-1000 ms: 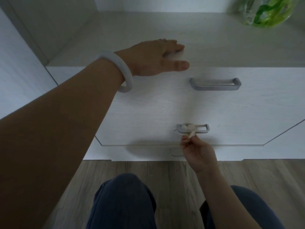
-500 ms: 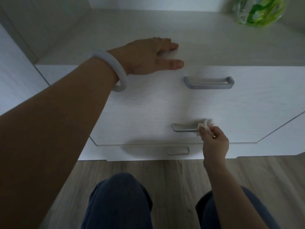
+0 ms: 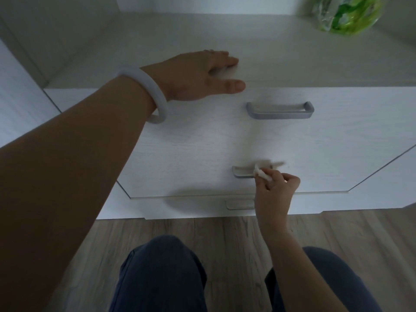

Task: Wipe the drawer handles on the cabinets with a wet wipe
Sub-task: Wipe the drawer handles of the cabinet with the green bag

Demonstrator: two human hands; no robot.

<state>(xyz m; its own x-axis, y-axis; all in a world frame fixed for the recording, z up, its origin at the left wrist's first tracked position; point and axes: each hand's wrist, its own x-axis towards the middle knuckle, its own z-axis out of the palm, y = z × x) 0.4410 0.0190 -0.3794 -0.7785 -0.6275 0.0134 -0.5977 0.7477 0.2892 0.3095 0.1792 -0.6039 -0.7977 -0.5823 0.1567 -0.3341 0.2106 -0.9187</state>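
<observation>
Across the far half stands the cabinet [image 3: 337, 154], top drawer handle [image 3: 279, 111] bare. Left hand [image 3: 198, 77] lies flat on the cabinet top, fingers straight & together. Lower down, right hand [image 3: 275, 188] pinches the wet wipe [image 3: 261, 171] – fingers curled tight on it – against the right part of the middle handle [image 3: 243, 172]. Risk: wipe is bunched small, so it may slip off the bar or skip the underside; the bottom handle [image 3: 239, 204] looks untouched.

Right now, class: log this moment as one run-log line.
left hand: flat on cabinet top | right hand: pinches wet wipe | wipe on middle handle | top handle: untouched
</observation>
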